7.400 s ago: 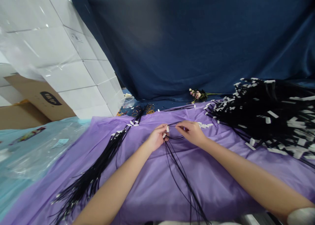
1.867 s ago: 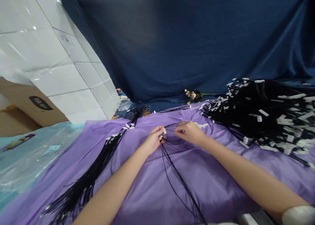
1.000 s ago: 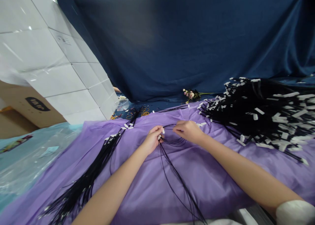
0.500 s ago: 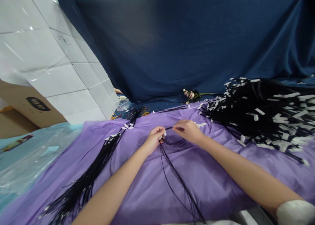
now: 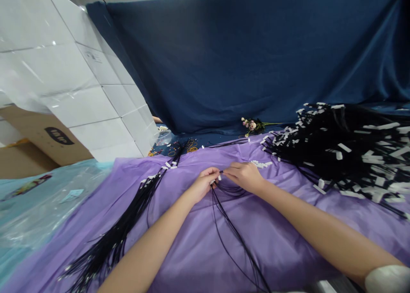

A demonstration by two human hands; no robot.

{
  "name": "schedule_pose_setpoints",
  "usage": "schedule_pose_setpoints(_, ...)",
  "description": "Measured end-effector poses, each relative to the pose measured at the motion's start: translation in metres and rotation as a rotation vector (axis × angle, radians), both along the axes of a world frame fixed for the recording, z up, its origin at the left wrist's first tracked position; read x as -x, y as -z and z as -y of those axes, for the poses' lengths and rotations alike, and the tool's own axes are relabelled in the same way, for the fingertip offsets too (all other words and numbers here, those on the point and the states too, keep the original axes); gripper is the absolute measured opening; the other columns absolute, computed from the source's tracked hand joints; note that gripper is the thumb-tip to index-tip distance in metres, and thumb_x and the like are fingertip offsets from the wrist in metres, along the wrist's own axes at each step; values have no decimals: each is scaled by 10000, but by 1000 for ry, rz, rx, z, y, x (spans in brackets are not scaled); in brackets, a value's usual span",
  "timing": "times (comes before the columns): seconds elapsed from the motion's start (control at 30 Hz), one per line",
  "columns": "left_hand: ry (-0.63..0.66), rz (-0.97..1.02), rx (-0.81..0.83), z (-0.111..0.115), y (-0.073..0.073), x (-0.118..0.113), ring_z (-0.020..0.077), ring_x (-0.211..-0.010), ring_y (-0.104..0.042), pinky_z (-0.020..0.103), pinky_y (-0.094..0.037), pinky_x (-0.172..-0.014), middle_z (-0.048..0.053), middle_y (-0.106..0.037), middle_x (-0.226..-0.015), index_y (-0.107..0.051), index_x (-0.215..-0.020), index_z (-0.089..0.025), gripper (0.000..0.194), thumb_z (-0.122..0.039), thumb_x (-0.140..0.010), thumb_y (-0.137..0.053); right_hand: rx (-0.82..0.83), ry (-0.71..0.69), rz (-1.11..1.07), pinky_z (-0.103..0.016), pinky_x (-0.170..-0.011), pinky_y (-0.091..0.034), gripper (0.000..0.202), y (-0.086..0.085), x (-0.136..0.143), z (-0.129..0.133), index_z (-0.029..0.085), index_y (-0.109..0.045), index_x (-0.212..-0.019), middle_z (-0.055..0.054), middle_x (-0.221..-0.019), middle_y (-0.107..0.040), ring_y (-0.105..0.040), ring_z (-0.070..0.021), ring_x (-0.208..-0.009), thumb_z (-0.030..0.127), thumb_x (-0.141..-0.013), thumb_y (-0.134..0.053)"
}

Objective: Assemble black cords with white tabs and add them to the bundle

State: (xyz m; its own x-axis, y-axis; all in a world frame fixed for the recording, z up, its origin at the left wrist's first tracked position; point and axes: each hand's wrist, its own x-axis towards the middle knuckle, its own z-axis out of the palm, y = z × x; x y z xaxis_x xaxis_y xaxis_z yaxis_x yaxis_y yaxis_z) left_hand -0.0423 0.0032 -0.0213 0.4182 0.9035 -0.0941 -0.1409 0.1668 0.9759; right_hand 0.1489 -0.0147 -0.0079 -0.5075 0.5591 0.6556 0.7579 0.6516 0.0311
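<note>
My left hand (image 5: 205,184) is closed on the white-tagged ends of some thin black cords (image 5: 233,231), which hang down over the purple cloth (image 5: 188,241). Close beside it, my right hand (image 5: 246,176) pinches a short dark piece of cord near the left fingertips. A loop of cord hangs below the right hand. A long bundle of black cords with white tags (image 5: 128,218) lies to the left of my hands. On the right is a large heap of black cords with many white tags (image 5: 339,147).
White boxes (image 5: 86,101) are stacked at the left, with an open cardboard box (image 5: 60,143) before them. A dark blue cloth (image 5: 230,62) hangs behind. Small flowers (image 5: 251,124) lie at its foot. Loose white tags (image 5: 261,164) sit beyond my right hand.
My right hand has come closer to my left, and the cord stretch between them is shorter. The whole view has shifted slightly.
</note>
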Motion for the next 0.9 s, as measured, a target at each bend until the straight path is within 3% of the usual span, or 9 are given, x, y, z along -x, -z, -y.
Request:
schedule_pose_setpoints(0.6, 22, 6, 22, 1, -1, 3, 83, -578, -474, 210, -309, -530, 2, -555, -666, -598, -740, -146, 163, -259, -661, -685, -73, -82, 5, -248, -541, -241, 267, 3, 5, 0, 166, -658, -734, -4, -660, -599, -476, -79, -547, 216, -912, -465)
schedule_pose_setpoints(0.9, 10, 40, 29, 1, -1, 1, 77, -543, -480, 202, -317, -497, -2, -543, -652, -590, -740, -149, 176, -283, -678, -687, -38, -47, 3, -239, -550, -273, 259, 1, 3, 0, 182, -673, -792, -12, -696, -620, -516, -88, -579, 254, -920, -460)
